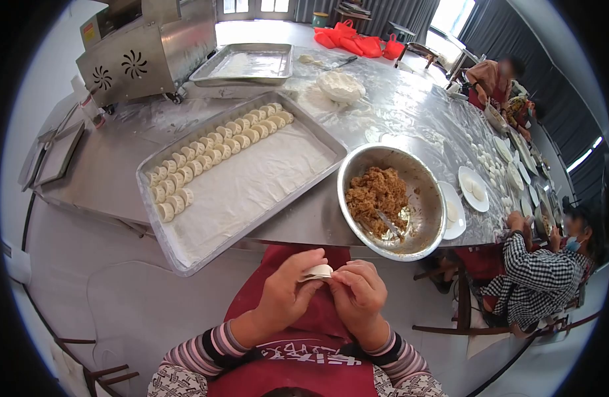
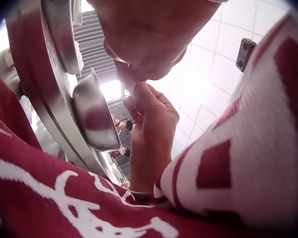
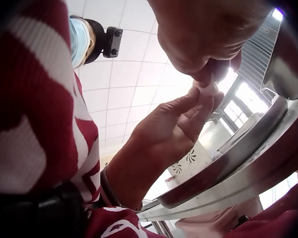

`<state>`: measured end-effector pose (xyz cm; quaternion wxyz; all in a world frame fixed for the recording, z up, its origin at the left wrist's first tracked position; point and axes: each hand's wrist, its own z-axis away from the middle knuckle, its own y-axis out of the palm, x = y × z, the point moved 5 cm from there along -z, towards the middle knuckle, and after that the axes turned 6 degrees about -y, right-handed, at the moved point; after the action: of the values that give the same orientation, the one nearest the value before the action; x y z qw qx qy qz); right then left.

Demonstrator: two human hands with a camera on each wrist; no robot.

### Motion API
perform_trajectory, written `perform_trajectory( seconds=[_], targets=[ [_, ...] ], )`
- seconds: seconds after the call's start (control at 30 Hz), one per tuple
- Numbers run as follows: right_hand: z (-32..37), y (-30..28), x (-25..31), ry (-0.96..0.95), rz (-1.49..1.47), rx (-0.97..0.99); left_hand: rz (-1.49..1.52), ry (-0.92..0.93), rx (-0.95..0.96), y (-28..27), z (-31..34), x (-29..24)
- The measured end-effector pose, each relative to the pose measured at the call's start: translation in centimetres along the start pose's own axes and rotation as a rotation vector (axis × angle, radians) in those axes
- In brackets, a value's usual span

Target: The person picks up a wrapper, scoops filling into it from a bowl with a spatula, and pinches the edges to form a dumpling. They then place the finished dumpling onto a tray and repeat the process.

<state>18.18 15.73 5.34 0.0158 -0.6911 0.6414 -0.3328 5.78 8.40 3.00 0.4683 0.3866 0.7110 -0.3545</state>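
Gently is how I judge this pinch should go: small, even presses along the seam, with the left hand point(image 1: 281, 299) cradling the belly while the thumb and forefinger of the right hand point(image 1: 361, 298) close the lip, so no filling squeezes out. Both hands are clamped on the dumpling point(image 1: 316, 272), fingers curled round it. They hold it over the red apron point(image 1: 298, 370), just off the near edge of the surface point(image 1: 397, 112) and near the steel bowl point(image 1: 425, 192) of brown filling point(image 1: 377, 195). The dumpling is pale, soft dough folded over, its white edge showing between the fingertips. Finished ones point(image 1: 212, 149) lie in neat rows on the tray point(image 1: 251, 188) to the left.
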Motion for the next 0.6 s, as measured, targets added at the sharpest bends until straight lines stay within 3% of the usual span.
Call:
perform_trajectory(
  seconds=[0.03, 0.1, 0.13, 0.23, 0.3, 0.33, 0.37, 0.43, 0.5, 0.6],
  targets=[
    [-0.1, 0.0, 0.0, 0.004, -0.015, -0.014, -0.001, 0.005, -0.002, 0.4, 0.1, 0.3],
    [0.2, 0.2, -0.1, 0.062, -0.022, -0.029, 0.555, -0.212, -0.095, 0.7, 0.6, 2.4],
    [0.3, 0.4, -0.3, 0.123, -0.028, -0.044, 0.554, -0.210, -0.097, 0.7, 0.7, 2.5],
    [0.1, 0.7, -0.3, 0.201, -0.081, -0.016, 0.526, -0.242, -0.111, 0.5, 0.8, 2.8],
    [0.3, 0.8, -0.4, 0.164, -0.060, 0.008, 0.153, -0.175, -0.064, 0.2, 0.6, 1.9],
    [0.4, 0.8, -0.4, 0.127, -0.038, 0.033, 0.153, -0.176, -0.064, 0.1, 0.5, 1.7],
    [0.3, 0.8, -0.7, 0.128, -0.038, 0.034, 0.075, -0.096, -0.067, 0.0, 0.4, 1.1],
    [-0.3, 0.5, -0.1, -0.080, 0.052, 0.019, -0.004, -0.018, -0.070, -0.1, 0.2, 0.7],
    [-0.2, 0.4, 0.0, -0.039, 0.019, 0.000, -0.085, 0.159, -0.020, 0.0, 0.1, 0.2],
    [-0.1, 0.1, -0.1, -0.031, -0.007, 0.000, -0.146, 0.227, 0.097, -0.1, 0.0, 0.1]
  ],
)
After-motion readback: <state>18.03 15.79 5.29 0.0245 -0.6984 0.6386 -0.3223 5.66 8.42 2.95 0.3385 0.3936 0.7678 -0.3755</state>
